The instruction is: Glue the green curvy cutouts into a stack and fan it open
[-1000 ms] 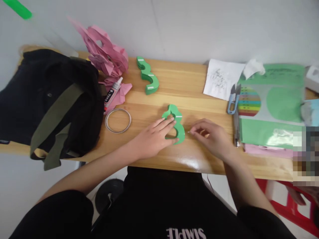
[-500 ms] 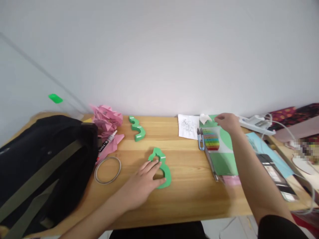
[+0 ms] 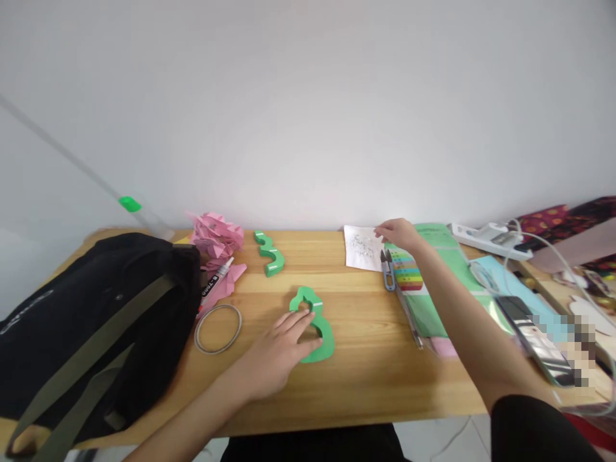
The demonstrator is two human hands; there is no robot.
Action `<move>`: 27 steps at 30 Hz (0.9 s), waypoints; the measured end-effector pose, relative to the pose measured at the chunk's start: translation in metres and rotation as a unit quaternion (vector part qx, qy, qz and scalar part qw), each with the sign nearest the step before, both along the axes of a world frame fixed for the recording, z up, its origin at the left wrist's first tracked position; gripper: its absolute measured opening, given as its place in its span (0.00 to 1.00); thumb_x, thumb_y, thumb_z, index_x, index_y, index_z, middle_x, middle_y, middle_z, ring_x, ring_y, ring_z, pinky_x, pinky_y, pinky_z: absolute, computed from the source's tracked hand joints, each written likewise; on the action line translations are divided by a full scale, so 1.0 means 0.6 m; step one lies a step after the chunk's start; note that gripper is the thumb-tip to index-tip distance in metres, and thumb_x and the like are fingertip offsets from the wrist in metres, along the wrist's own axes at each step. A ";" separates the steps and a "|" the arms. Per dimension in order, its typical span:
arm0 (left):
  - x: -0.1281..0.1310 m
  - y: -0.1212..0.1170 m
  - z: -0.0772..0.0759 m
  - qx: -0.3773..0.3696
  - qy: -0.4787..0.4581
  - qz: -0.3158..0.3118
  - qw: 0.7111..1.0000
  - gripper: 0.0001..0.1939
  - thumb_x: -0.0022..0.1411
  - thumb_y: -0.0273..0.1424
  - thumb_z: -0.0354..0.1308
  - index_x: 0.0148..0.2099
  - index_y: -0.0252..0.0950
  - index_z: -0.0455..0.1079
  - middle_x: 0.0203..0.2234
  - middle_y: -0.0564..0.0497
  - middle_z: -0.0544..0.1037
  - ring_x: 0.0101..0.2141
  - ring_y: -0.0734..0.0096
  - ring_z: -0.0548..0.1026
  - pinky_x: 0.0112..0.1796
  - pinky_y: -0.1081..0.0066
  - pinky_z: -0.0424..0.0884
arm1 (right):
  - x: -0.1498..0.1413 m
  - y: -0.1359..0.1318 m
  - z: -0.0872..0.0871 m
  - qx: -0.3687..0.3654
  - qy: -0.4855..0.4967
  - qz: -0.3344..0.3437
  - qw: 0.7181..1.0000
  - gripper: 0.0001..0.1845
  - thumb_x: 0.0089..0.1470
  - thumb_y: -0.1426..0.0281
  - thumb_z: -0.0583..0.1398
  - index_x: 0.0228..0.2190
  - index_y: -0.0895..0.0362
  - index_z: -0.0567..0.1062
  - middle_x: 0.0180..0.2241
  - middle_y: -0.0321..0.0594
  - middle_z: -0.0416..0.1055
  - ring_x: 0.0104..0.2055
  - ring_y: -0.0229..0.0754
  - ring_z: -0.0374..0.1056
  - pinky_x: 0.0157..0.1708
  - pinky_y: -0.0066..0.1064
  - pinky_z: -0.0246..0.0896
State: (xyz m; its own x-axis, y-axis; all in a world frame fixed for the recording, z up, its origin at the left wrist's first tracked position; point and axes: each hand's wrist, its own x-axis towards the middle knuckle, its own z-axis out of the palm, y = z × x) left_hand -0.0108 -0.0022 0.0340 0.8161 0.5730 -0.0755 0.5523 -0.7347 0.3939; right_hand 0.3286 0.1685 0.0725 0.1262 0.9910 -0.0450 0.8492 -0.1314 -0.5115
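Observation:
My left hand (image 3: pixel 283 346) lies on a thick green number-shaped piece (image 3: pixel 325 333), like a 3 or an 8, with its fingers and thumb spread over the loops. A pale strip shows on the piece's upper part. Farther back lies a green 3-shaped piece (image 3: pixel 272 260) with pale strips. My right hand (image 3: pixel 398 232) hovers at the right edge of a white paper sheet (image 3: pixel 353 260) dotted with small, shiny bits. Its fingertips are close together; whether anything is between them is too small to tell. Blue-handled thread snips (image 3: pixel 387 273) lie just below.
A black bag (image 3: pixel 106 308) fills the left side. Beside it are crumpled pink paper (image 3: pixel 219 234), a B-7000 glue tube (image 3: pixel 215 282) and a tape ring (image 3: pixel 196 333). On the right lie a green packet (image 3: pixel 436 314), a phone (image 3: pixel 534 340) and a power strip (image 3: pixel 486 240) with cables.
My right hand has moved left from above the green packet to the edge of the white sheet. My left hand stays on the green piece. The view has shifted slightly.

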 end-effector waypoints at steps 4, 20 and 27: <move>-0.011 0.004 0.006 -0.001 -0.034 0.003 0.999 0.36 0.48 0.13 0.48 0.59 0.39 0.65 0.64 0.41 0.58 0.64 0.52 0.55 0.57 0.48 0.62 | -0.013 -0.013 0.018 0.015 -0.012 -0.001 1.000 0.11 0.48 0.71 0.56 0.20 0.59 0.76 0.17 0.37 0.73 0.22 0.37 0.70 0.28 0.27 0.63; 0.023 0.028 -0.014 0.071 -0.014 0.087 0.994 0.32 0.62 0.52 0.52 0.58 0.33 0.68 0.61 0.36 0.64 0.63 0.46 0.55 0.61 0.46 0.49 | -0.209 -0.199 -0.092 0.023 0.033 0.317 0.948 0.03 0.51 0.74 0.60 0.31 0.58 0.75 0.27 0.39 0.72 0.27 0.37 0.67 0.28 0.28 0.59; 0.013 0.044 -0.032 0.090 -0.044 0.049 0.994 0.32 0.62 0.53 0.52 0.55 0.33 0.71 0.58 0.35 0.66 0.63 0.46 0.56 0.61 0.45 0.49 | -0.203 -0.192 -0.114 0.059 0.026 0.336 0.940 0.04 0.54 0.71 0.59 0.32 0.57 0.75 0.31 0.41 0.71 0.30 0.39 0.67 0.31 0.29 0.61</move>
State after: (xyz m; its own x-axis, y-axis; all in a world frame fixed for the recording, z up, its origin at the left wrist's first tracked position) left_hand -0.0027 0.0240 0.0150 0.7542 0.6483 0.1042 0.5943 -0.7414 0.3116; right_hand 0.2068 0.0536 0.0038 -0.5292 0.8446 0.0816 0.6933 0.4858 -0.5323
